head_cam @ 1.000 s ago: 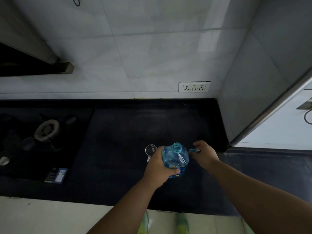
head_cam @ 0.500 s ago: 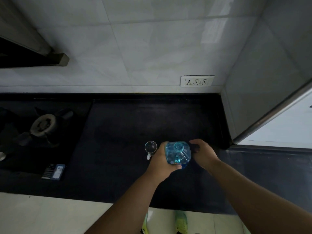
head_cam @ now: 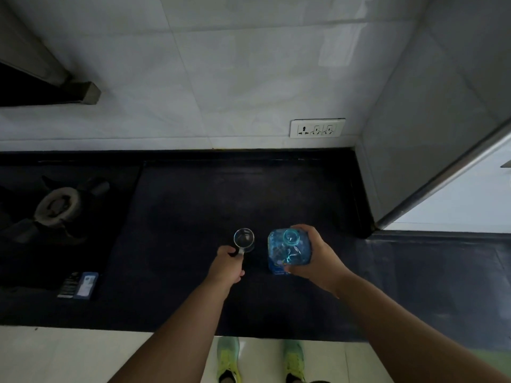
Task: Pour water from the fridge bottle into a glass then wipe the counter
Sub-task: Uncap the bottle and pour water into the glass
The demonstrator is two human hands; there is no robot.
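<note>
The left hand (head_cam: 228, 265) has its fingers curled around the handle of the glass (head_cam: 244, 239) and holds it tight. The glass stands up straight on the black counter (head_cam: 193, 205). It looks empty, but it is clear and the counter is dark, so I cannot be sure. Far off to the left there is a stove burner (head_cam: 56, 207), and near the front edge on that side lies a small flat packet (head_cam: 78, 285).

Just to the right of the glass stands the blue bottle (head_cam: 287, 251). They are close, but they do not touch. The bottle's mouth is open and has no cap on it. I cannot see the cap anywhere. The right hand (head_cam: 318, 257) wraps around the right side of the bottle and grips it. The bottle is still standing up, so I think the pouring has not started yet.

Here is what could go wrong. The glass has a small mouth and the bottle is big. If the bottle tips too fast, water may rush out, miss the glass and splash on the counter. The bottle may also be cold and wet from the fridge, so it could slip in one hand. If the bottle bumps the glass, the glass could tip over. On the wall behind there is a plug socket (head_cam: 317, 128), so a big splash that way would be bad.
</note>
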